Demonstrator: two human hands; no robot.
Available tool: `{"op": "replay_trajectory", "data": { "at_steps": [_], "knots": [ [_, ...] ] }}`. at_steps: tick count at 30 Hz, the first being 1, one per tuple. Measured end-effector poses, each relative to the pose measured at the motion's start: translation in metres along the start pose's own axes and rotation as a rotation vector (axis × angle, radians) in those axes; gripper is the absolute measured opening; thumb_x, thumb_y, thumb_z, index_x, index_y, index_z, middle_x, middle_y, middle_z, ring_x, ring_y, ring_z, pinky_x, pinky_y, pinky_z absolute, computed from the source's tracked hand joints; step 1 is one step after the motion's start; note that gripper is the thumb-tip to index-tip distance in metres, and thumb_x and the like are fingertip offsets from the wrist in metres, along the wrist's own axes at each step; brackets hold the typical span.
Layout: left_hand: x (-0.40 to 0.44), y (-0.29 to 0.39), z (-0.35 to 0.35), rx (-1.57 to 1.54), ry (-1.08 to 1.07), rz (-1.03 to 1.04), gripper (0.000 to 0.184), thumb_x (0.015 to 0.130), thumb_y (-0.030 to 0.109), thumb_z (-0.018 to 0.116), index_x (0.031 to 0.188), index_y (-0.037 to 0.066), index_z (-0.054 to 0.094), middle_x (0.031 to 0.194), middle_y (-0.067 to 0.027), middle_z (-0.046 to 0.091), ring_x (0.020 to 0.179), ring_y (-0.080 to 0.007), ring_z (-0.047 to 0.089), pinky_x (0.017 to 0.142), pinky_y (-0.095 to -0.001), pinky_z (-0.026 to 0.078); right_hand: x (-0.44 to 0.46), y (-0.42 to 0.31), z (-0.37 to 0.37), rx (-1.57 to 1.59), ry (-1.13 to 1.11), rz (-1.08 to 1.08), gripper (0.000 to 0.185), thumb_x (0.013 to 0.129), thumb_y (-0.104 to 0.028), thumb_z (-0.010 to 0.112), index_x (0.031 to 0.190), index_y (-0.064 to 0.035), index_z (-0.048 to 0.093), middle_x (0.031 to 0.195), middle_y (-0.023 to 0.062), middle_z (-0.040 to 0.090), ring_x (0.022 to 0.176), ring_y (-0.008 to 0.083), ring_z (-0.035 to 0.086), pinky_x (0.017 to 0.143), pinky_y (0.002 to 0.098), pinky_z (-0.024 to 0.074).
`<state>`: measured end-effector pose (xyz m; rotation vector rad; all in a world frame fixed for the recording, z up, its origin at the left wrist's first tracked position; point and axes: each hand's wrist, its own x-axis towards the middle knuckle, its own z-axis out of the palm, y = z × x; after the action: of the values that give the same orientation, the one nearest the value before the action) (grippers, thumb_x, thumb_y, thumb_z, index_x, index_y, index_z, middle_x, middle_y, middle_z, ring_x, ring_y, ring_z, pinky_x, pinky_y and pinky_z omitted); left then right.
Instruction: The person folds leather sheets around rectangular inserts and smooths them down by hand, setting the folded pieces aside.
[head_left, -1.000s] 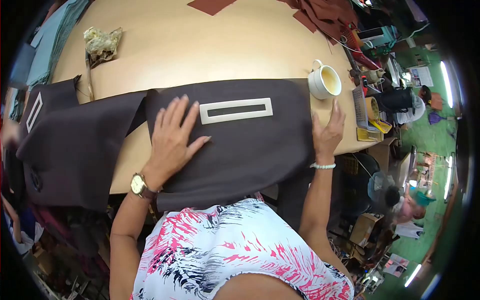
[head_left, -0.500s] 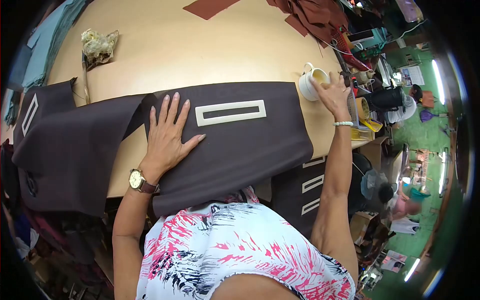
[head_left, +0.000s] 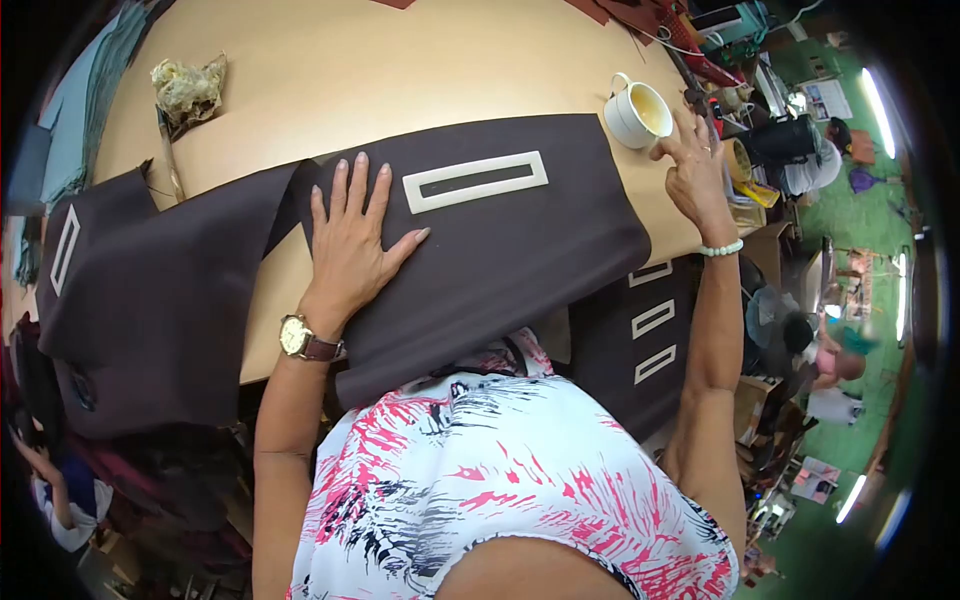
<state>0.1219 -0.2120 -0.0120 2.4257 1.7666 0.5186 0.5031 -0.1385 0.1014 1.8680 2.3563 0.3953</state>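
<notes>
The left hand (head_left: pixel 352 240) lies flat, fingers spread, on the dark cloth (head_left: pixel 500 255) draped over the surface (head_left: pixel 400 65), beside a pale frame (head_left: pixel 480 192). The right hand (head_left: pixel 698 185), fingers bent, is near the cup (head_left: pixel 625 122); whether it grips anything cannot be told.

On the table (head_left: pixel 400 60): frame (head_left: pixel 478 193) on fabric panel (head_left: pixel 500 250), cup (head_left: pixel 632 118) at right, stick (head_left: pixel 170 160) at left.

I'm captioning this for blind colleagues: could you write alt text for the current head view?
A person's left hand lies spread on dark material beside a pale rectangular frame, while the right hand, fingers bent, is beside a white cup with yellowish contents. The cup stands on a light-coloured table.
</notes>
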Motion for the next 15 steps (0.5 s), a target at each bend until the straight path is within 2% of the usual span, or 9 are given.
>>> {"op": "replay_trajectory", "data": {
  "at_steps": [3, 6, 10, 15],
  "knots": [
    [0.001, -0.001, 0.001, 0.002, 0.007, 0.007, 0.077, 0.081, 0.052, 0.057, 0.138, 0.007, 0.034, 0.145, -0.0180, 0.026, 0.135, -0.0355, 0.021, 0.104, -0.0573, 0.018, -0.015, -0.049, -0.006, 0.365, 0.121, -0.198, 0.032, 0.071, 0.002, 0.046, 0.095, -0.0127, 0.061, 0.137, 0.0178, 0.038, 0.131, 0.0439, 0.024, 0.104, 0.0614, 0.0184],
    [0.001, 0.001, -0.001, 0.005, -0.005, 0.014, 0.081, 0.079, 0.056, 0.056, 0.139, 0.006, 0.033, 0.144, -0.0204, 0.026, 0.135, -0.0364, 0.021, 0.104, -0.0580, 0.018, -0.029, -0.102, 0.002, 0.536, 0.114, -0.210, 0.043, 0.071, 0.003, 0.042, 0.107, -0.0137, 0.059, 0.139, 0.0196, 0.035, 0.132, 0.0432, 0.024, 0.106, 0.0572, 0.0181],
    [0.001, 0.002, -0.004, 0.013, -0.015, 0.020, 0.084, 0.078, 0.058, 0.057, 0.138, 0.004, 0.034, 0.143, -0.0221, 0.027, 0.134, -0.0383, 0.022, 0.103, -0.0592, 0.018, -0.030, -0.122, 0.046, 0.887, 0.018, -0.004, 0.058, 0.070, 0.005, 0.038, 0.122, -0.0163, 0.054, 0.142, 0.0225, 0.029, 0.132, 0.0435, 0.023, 0.106, 0.0584, 0.0159],
    [0.002, 0.004, -0.005, 0.017, -0.021, 0.020, 0.085, 0.077, 0.057, 0.058, 0.137, 0.003, 0.034, 0.143, -0.0234, 0.027, 0.133, -0.0385, 0.023, 0.103, -0.0591, 0.019, -0.032, -0.138, 0.060, 0.578, -0.044, 0.072, 0.058, 0.077, 0.003, 0.039, 0.131, -0.0196, 0.047, 0.143, 0.0197, 0.028, 0.132, 0.0427, 0.023, 0.105, 0.0595, 0.0155]
  ]
}}
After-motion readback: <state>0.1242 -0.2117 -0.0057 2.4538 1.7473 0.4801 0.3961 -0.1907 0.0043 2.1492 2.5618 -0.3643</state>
